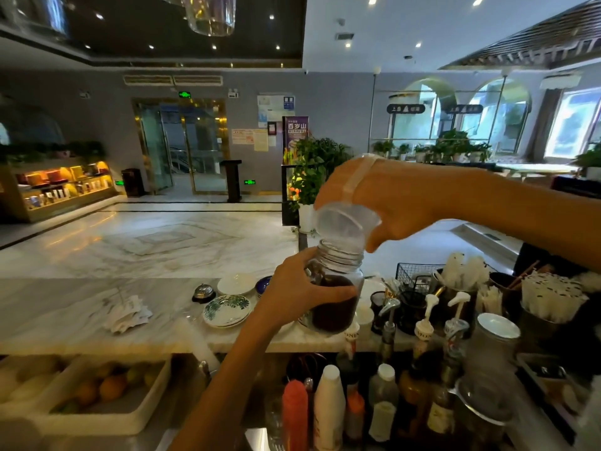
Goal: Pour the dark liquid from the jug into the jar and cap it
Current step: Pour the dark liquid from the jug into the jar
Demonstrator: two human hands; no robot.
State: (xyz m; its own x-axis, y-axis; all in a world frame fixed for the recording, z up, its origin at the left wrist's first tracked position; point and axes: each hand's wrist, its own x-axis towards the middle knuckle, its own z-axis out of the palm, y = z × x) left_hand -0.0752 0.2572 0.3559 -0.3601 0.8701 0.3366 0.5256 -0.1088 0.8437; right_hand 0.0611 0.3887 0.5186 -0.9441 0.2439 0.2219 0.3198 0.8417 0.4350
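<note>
Between the two hands, above the desk (97, 323), the jar (336, 288) is held upright. The left hand (302, 292) is closed around the jar body, thumb across the front and fingers wrapped behind. The right hand (383, 203) is closed on a clear plastic jug (346, 222), which is tipped steeply, its mouth directly over and nearly touching the threaded neck of the jar.

Task status, judged from this view:

1. Pouring: largely complete. Dark liquid fills roughly the lower half to two thirds of the jar. The jug appears empty or nearly so; no dark liquid is visible inside it, and no stream can be made out between the jug mouth and the jar neck.
2. Capping: not yet done. The jar neck is open and its threads are exposed.

The cap cannot be identified with certainty. A round white lid (499, 325) sits on a container to the right of and below the right hand, but whether it belongs to this jar cannot be told.

Remaining steps: set the jug down, locate the cap and screw it on.
</note>
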